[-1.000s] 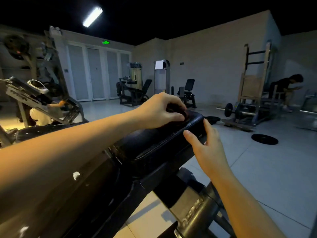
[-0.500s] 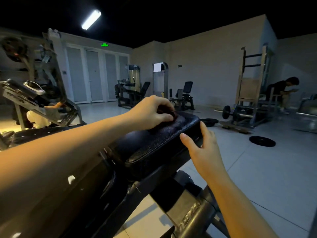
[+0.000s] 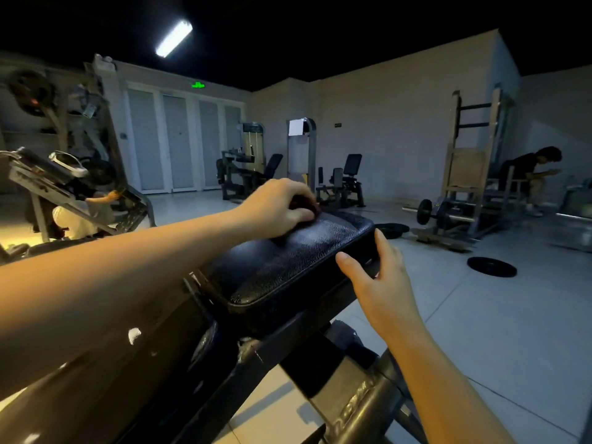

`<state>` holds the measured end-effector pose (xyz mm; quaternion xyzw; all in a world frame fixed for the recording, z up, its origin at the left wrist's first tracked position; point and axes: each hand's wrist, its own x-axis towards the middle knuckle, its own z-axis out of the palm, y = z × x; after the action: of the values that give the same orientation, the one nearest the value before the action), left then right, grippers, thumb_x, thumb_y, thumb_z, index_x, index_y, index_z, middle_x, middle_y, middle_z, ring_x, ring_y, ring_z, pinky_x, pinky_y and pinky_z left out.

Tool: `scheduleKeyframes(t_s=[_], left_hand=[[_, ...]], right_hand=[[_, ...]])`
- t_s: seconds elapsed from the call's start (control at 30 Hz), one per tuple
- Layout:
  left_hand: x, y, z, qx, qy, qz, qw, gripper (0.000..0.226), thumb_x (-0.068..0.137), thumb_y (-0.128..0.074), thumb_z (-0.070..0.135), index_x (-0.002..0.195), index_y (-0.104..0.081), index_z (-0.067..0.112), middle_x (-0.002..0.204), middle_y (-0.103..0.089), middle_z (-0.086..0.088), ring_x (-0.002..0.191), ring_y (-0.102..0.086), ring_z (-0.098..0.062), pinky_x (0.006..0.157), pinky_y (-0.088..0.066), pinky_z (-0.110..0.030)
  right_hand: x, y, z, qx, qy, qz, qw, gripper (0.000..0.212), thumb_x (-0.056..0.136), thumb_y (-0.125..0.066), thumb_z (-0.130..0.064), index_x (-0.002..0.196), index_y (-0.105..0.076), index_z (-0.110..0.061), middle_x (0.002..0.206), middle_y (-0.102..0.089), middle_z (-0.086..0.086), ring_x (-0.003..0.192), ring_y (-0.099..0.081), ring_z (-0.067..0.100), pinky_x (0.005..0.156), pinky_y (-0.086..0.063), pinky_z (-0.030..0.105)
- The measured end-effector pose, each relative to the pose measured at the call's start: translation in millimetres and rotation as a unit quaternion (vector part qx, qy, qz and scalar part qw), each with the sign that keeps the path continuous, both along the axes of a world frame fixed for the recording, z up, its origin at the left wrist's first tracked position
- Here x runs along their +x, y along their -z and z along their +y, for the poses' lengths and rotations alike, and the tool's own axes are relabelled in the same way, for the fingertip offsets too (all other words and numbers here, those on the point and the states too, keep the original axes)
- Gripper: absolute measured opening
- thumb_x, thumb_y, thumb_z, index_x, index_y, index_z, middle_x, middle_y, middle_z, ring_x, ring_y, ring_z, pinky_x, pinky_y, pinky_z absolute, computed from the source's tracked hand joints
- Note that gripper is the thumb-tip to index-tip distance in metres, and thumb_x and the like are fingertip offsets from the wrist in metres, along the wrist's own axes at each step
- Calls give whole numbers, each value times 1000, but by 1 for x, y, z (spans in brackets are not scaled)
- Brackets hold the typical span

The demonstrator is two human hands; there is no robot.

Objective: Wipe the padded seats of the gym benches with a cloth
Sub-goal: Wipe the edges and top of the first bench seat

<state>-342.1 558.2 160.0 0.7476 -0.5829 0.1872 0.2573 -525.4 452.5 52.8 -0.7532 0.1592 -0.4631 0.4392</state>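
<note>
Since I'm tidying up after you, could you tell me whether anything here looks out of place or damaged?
A weight plate lies loose on the floor right of the bench seat, off any rack. The back pad shows white marks, perhaps chips.

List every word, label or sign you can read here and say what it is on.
Nothing reads clearly.
Green sign above the doors: blurred.
Raised lettering on the bench frame tube: cut off, blurred.
Wall plaque: too small.
Lettering on the left machine arm: blurred.
</note>
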Motion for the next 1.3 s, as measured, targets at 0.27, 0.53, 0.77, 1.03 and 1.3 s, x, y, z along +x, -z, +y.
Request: scheduleKeyframes(t_s=[0.27,0.53,0.77,1.03,1.3], left_hand=[[-8,0,-13,-39,31,74,996,19,90,-77,27,108,-75,21,105,-74,7,101,-68,-9,92,-52,-24],[41,-1,-11,-3,-143,16,990,26,94,-71,28,117,-72,16,119,-71,-5,112,-63,-28,98,-49,-40],[-32,0,-21,7,126,-11,992,24,94,-72,27,118,-71,22,112,-69,11,103,-63,-2,92,-49,-16],[23,-8,-21,-5,-76,20,997,23,92,-74,29,113,-74,19,112,-73,1,107,-67,-20,94,-50,-33],[17,-1,-22,-4,-58,-3,998,18,96,-68,27,112,-68,19,112,-69,3,106,-63,-18,91,-49,-32]], right_hand=[[-1,-3,2,-6,-5,2,1000,61,92,-68,-41,147,-43,-36,124,-46,-8,103,-53,-6,72,-47,8],[-1,0,3,-3,-5,-3,1000,63,93,-69,-38,149,-39,-36,118,-43,-16,95,-45,-26,71,-37,-6],[1,-1,-2,-2,-15,-7,1000,53,93,-69,-37,142,-47,-37,119,-46,-11,96,-51,-17,69,-42,-3],[-1,-1,0,-4,-10,-2,1000,60,93,-68,-41,145,-39,-40,125,-43,-13,100,-47,-21,71,-41,-3],[1,1,-1,-7,-2,-3,1000,59,93,-68,-41,146,-43,-36,118,-44,-14,101,-50,-16,72,-44,2]])
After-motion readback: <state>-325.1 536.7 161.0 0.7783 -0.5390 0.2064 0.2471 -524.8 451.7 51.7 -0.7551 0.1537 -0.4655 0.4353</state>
